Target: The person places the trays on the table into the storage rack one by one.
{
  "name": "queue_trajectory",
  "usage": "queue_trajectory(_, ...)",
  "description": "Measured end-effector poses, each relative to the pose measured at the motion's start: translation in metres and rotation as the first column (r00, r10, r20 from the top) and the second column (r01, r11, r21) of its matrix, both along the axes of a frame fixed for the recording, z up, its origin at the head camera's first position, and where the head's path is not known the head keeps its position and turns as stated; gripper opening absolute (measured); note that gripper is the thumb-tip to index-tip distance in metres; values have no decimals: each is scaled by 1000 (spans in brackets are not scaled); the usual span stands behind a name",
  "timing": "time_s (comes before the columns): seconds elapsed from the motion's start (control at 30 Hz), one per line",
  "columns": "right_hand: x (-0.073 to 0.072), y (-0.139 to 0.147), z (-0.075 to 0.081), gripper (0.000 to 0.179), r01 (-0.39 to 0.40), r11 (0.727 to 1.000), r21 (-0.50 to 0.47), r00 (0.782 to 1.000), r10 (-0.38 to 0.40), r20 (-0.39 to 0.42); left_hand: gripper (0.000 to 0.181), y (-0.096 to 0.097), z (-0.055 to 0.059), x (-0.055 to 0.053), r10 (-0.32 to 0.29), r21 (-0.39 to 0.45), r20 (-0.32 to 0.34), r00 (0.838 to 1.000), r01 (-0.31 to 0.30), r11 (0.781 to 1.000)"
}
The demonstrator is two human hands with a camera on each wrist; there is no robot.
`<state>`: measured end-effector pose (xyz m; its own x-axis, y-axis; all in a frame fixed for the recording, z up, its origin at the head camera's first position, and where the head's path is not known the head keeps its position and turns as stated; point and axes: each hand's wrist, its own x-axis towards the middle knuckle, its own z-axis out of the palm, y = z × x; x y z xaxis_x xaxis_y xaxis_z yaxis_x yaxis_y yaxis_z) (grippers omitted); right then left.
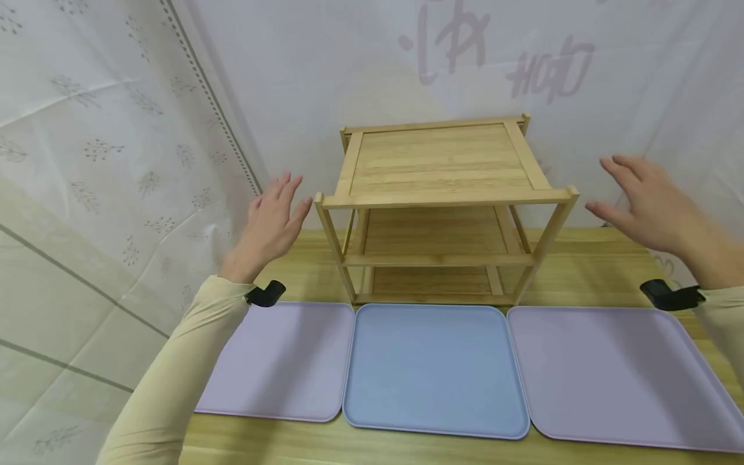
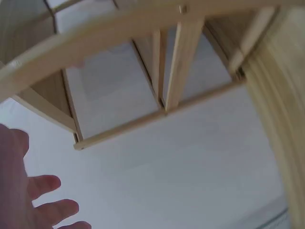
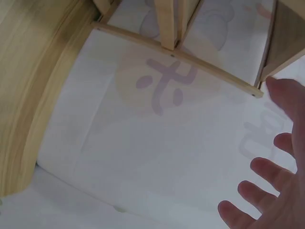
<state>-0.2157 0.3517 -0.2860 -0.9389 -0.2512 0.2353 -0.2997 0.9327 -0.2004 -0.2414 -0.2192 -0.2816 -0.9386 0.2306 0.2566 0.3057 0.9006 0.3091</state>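
A three-tier wooden shelf rack (image 1: 442, 158) stands at the back of the table. My left hand (image 1: 270, 223) hovers just off its left side, fingers spread and holding nothing. On the other side my right hand (image 1: 653, 203) is raised farther out from the rack, its fingers extended and thumb apart. In the left wrist view the rack's side frame (image 2: 171, 67) fills the upper part, with the left fingertips (image 2: 59, 210) at the lower left. The right wrist view has the rack's other side frame (image 3: 214, 71) at the top and the right fingers (image 3: 267, 171) at the lower right.
Before the rack lie three trays side by side: a light purple tray (image 1: 290, 361) at left, a blue tray (image 1: 436, 371) in the middle, another purple tray (image 1: 622, 374) at right. White printed curtains (image 1: 290, 77) hang behind and at the sides. The table (image 1: 279, 445) is wood-grained.
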Motion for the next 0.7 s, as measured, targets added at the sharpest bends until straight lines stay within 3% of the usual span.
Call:
queue_trajectory(0.1, 8, 2, -7, 72, -6, 1000, -27, 999, 5, -49, 57, 1, -9, 6, -31, 165, -16, 999, 33, 986)
queue_trajectory(0.2, 16, 4, -15, 68, 2, 998, -57, 996, -6, -84, 51, 4, -18, 13, -52, 306, -8, 999, 52, 951)
queue_trajectory(0.37, 32, 9, -30, 59, 13, 991, -131, 991, -30, -128, 43, 11, -35, 21, -81, 496, 73, 994, 34, 867)
queue_trajectory(0.47, 42, 10, -40, 54, 7, 985, -175, 987, -35, -159, 40, 16, -44, 23, -142, 589, 115, 983, 48, 807)
queue_trajectory(0.53, 48, 9, -47, 50, -3, 977, -214, 984, -36, -177, 43, 19, -50, 24, -185, 624, 133, 974, 63, 779)
queue_trajectory(0.6, 54, 7, -53, 46, -15, 966, -259, 984, -32, -176, 44, 20, -56, 25, -215, 632, 147, 965, 76, 771)
queue_trajectory(0.7, 63, 2, -62, 43, -27, 948, -316, 987, -25, -157, 44, 22, -64, 25, -222, 620, 174, 959, 68, 782)
